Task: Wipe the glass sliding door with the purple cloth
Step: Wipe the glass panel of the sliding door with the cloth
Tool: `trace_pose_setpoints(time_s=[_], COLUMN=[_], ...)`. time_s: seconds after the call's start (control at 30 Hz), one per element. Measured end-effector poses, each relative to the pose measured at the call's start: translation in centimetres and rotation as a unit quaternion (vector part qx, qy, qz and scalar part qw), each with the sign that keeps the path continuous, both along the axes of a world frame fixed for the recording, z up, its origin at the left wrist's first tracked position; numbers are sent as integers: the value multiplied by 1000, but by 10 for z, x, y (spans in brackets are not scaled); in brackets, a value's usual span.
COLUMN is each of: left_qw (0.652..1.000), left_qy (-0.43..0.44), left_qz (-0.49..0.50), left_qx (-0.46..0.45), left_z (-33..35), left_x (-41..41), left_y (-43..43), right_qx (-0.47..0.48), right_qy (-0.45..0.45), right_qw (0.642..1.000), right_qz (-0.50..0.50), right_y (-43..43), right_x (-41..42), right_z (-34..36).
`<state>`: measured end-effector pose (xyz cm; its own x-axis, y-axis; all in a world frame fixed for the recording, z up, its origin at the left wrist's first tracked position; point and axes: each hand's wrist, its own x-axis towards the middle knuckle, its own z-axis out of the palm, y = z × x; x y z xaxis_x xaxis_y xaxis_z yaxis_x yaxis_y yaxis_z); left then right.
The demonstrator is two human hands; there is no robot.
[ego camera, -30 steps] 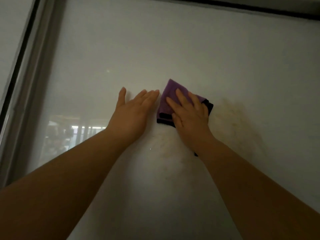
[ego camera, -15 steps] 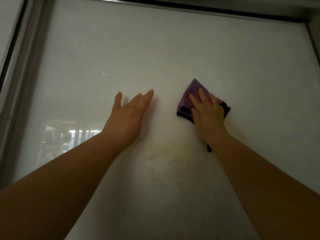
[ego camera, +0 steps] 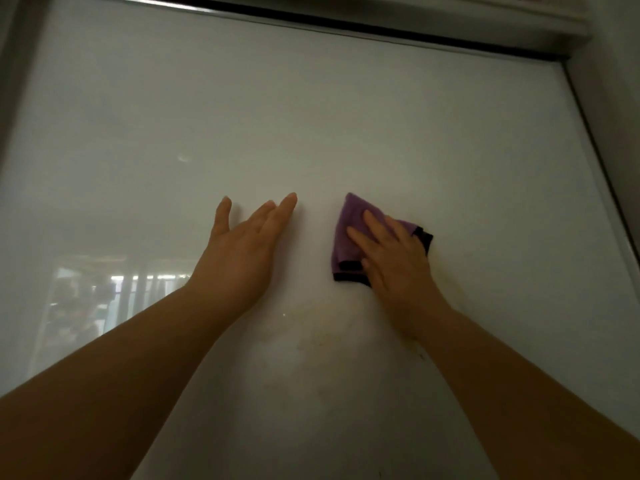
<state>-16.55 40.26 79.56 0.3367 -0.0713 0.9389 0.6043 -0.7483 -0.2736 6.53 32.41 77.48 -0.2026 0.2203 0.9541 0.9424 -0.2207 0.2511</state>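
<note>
Your right hand (ego camera: pixel 394 261) presses flat on the purple cloth (ego camera: pixel 349 230), mid-pane on the glass door (ego camera: pixel 311 116); your left hand (ego camera: pixel 242 251) rests open beside it. Nothing grips the cloth, so a fast stroke could slip off it, missing the smears (ego camera: pixel 322 327) below

The right hand (ego camera: pixel 394 261) has slid the purple cloth (ego camera: pixel 348 230) along the glass door (ego camera: pixel 346 116), toward its right edge. A second ago the cloth was just beside the fingertips of the left hand (ego camera: pixel 239 258). Now there is a gap between them.
</note>
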Motion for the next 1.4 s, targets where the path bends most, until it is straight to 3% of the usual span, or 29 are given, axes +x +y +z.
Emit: trace_pose_setpoints(time_s=[0.2, 0.33, 0.5, 0.67, 0.83, 1.03, 1.1, 1.2, 1.27, 1.4], left_qw=[1000, 999, 999, 998, 998, 996, 996, 995, 995, 994], left_qy=[3, 27, 1, 25, 43, 43, 38, 45, 45, 43], left_qz=[-17, -25, 16, 17, 16, 15, 17, 20, 20, 10], left_qx=[25, 39, 41, 56, 45, 71, 75, 84, 91, 97], left_z=[6, 9, 6, 9, 15, 20, 21, 21, 22, 23], left_x=[16, 28, 34, 48, 62, 60, 61, 60, 60, 59], left_y=[-7, -9, -13, -22, -27, -22, -19, -15, -15, -17], right_qx=[61, 37, -6, 41, 78, -19, -54, 1, 36, 86], right_qy=[119, 21, -62, 40, 129, -23, -37, 5, 84, 187], right_qw=[990, 999, 998, 998, 988, 1000, 998, 1000, 995, 978], right_qz=[-48, 2, 13, -7, -12, 3, 2, -16, -25, -33], right_y=[8, 13, -9, -28, -14, -8, -22, -46, -56, -37], right_x=[-11, -23, 21, 56, 29, 15, 38, 82, 96, 76], right_z=[42, 18, -12, 16, 33, -33, -50, -36, -14, 18])
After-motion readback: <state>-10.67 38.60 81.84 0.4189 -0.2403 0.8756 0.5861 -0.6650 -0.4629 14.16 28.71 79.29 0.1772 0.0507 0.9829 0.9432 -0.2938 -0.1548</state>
